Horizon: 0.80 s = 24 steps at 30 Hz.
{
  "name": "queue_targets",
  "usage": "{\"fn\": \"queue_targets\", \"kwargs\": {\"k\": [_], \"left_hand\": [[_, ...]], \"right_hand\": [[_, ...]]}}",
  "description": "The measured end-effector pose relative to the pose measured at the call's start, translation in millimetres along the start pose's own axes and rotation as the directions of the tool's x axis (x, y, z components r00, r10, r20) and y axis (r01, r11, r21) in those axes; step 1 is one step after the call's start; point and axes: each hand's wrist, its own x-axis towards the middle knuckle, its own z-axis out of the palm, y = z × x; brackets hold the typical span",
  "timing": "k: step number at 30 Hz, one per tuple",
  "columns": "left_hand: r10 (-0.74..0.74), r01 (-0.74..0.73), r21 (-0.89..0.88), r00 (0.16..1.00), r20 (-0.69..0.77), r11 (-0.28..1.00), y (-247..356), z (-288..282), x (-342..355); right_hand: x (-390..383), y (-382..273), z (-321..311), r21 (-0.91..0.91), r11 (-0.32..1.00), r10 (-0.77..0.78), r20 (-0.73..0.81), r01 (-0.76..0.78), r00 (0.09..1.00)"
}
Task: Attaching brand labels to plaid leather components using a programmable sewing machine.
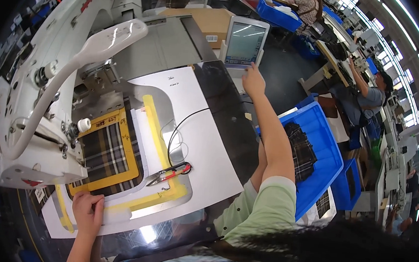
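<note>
My right hand [253, 81] reaches to a tablet-like touch screen [246, 43]; its index finger points at the lower edge and it holds nothing. My left hand [87, 209] lies with fingers curled at the near edge of a yellow frame [130, 173]; what its fingertips hold, if anything, is hidden. Inside that frame lies dark plaid fabric [103, 153], partly under the head of a white sewing machine [34, 166]. A clear template edged with yellow tape [154, 131] surrounds the frame. Small red-and-black scissors [179, 171] rest on its right side.
A white sheet [207, 155] covers part of the glossy black table [217, 90]. A black cable [180, 124] crosses the sheet. Right of the table, a blue bin [327, 162] holds plaid pieces [300, 150]. Dark hair [347, 255] blocks the lower right. Other people work farther away.
</note>
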Motion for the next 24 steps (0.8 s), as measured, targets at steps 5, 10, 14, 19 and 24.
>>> {"fn": "queue_targets", "kwargs": {"k": [5, 10, 14, 19, 24], "left_hand": [[-0.143, 0.142, -0.195, 0.990, 0.011, 0.971, 16, -8, 20], [-0.084, 0.079, -0.239, 0.996, -0.013, 0.968, 20, -24, 18], [-0.132, 0.144, -0.301, 0.989, 0.063, 0.943, 27, -33, 20], [-0.118, 0.147, -0.287, 0.986, 0.115, 0.947, 21, -14, 37], [-0.326, 0.350, -0.432, 0.936, 0.130, 0.831, 14, -2, 28]], "right_hand": [[2, -39, -71, 0.335, 0.940, 0.044, -0.303, 0.063, 0.952], [-71, -172, -148, 0.704, 0.625, -0.345, -0.139, 0.337, 0.928], [-134, -265, -168, 0.714, 0.431, -0.825, 0.063, 0.553, 0.561], [-159, -325, -123, 0.784, 0.459, -0.808, 0.172, 0.419, 0.564], [-167, -355, -99, 0.876, 0.450, -0.739, 0.256, 0.174, 0.623]]}}
